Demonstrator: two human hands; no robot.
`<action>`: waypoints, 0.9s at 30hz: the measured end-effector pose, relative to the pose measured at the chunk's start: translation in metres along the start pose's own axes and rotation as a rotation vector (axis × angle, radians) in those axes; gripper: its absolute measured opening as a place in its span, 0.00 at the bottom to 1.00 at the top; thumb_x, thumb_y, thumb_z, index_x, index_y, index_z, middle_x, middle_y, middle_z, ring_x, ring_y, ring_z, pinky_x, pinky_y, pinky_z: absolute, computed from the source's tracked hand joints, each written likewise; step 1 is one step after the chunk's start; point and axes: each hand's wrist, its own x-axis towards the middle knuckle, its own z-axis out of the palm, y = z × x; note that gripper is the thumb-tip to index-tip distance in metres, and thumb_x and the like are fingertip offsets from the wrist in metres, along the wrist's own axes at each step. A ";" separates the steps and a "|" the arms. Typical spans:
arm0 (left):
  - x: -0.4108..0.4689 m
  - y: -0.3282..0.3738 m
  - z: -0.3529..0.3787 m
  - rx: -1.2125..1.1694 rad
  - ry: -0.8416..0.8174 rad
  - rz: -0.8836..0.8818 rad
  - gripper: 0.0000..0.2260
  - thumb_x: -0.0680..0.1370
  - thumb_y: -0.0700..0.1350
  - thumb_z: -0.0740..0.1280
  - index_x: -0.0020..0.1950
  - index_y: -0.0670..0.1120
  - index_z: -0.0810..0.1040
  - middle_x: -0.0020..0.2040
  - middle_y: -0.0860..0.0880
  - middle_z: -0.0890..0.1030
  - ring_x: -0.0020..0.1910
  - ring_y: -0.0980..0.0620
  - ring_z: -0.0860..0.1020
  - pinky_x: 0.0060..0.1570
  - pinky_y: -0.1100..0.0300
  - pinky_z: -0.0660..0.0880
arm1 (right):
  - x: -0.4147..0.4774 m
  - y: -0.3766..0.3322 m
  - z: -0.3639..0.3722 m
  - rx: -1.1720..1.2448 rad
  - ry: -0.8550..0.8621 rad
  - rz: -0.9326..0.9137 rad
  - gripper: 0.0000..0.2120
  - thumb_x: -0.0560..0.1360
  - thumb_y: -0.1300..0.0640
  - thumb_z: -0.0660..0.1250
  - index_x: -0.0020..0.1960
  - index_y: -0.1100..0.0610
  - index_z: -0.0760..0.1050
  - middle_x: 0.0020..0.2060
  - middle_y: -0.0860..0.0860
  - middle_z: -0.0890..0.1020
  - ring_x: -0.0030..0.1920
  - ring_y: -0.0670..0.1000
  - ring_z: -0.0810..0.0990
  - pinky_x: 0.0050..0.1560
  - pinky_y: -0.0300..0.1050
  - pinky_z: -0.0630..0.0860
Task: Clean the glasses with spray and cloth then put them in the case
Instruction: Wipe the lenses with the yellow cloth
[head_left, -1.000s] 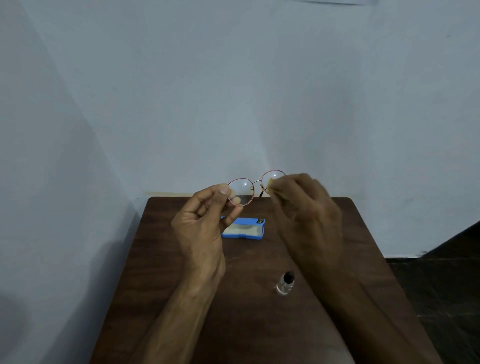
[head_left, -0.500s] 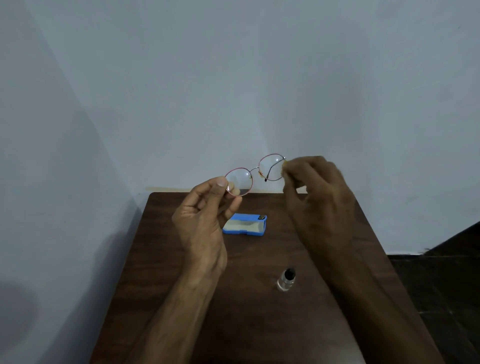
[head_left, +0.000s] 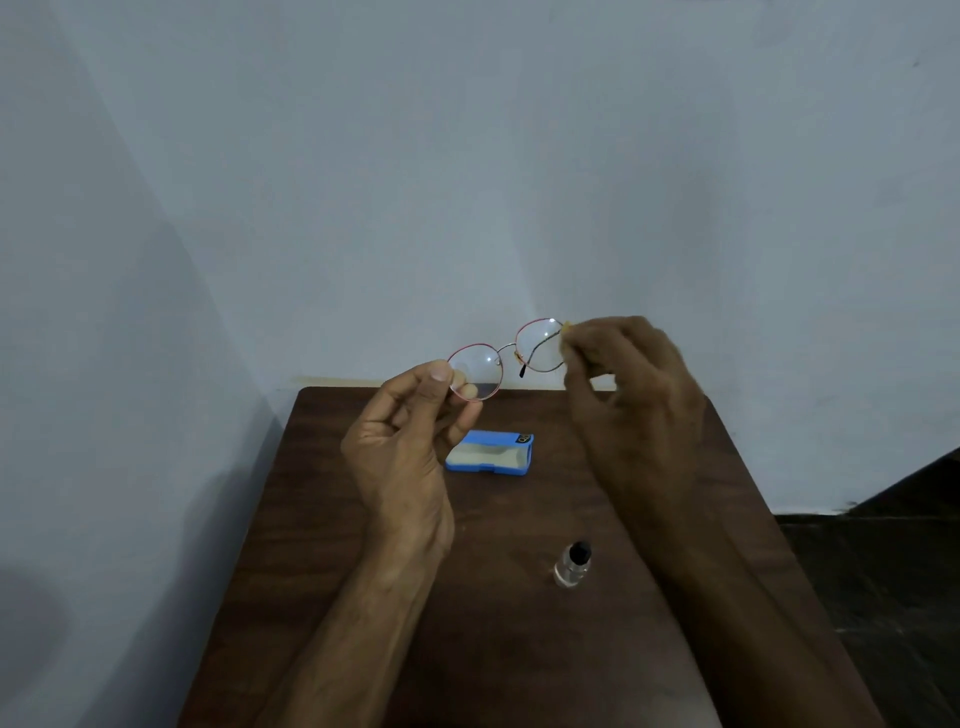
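I hold thin red-rimmed round glasses (head_left: 506, 358) up in the air above the far end of the table. My left hand (head_left: 410, 441) pinches the left lens rim between thumb and fingers. My right hand (head_left: 631, 384) grips the outer edge of the right lens, and a small bit of yellow cloth (head_left: 567, 327) shows at its fingertips. Below, an open blue case (head_left: 491, 456) with a pale lining lies on the table. A small clear spray bottle (head_left: 571, 564) with a black cap stands nearer to me.
The dark brown wooden table (head_left: 519, 649) stands in a corner of pale blue-grey walls. Its right edge drops off to a dark floor (head_left: 893, 571). Case and bottle are the only loose things on it.
Both hands have lifted the glasses higher and slightly apart. My right hand slid from the middle of the right lens out to its outer edge.
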 end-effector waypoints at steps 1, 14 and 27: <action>-0.001 0.000 0.000 -0.001 0.008 0.002 0.03 0.79 0.37 0.72 0.51 0.40 0.84 0.39 0.49 0.87 0.38 0.53 0.86 0.42 0.59 0.84 | 0.002 0.000 0.000 -0.001 0.010 0.016 0.05 0.77 0.66 0.73 0.50 0.57 0.83 0.49 0.50 0.84 0.47 0.55 0.80 0.44 0.54 0.78; -0.005 0.000 -0.006 0.158 -0.096 0.172 0.08 0.76 0.42 0.74 0.53 0.41 0.86 0.42 0.46 0.88 0.42 0.49 0.87 0.46 0.51 0.86 | 0.000 -0.021 -0.001 0.043 -0.055 -0.106 0.04 0.78 0.64 0.73 0.52 0.59 0.84 0.50 0.51 0.85 0.48 0.53 0.82 0.48 0.49 0.80; -0.013 0.009 -0.009 0.348 -0.172 0.420 0.05 0.78 0.42 0.75 0.53 0.44 0.86 0.44 0.48 0.88 0.44 0.45 0.88 0.47 0.44 0.86 | 0.010 -0.016 -0.002 0.055 -0.027 -0.018 0.05 0.78 0.64 0.71 0.50 0.57 0.83 0.48 0.49 0.84 0.45 0.54 0.82 0.43 0.54 0.79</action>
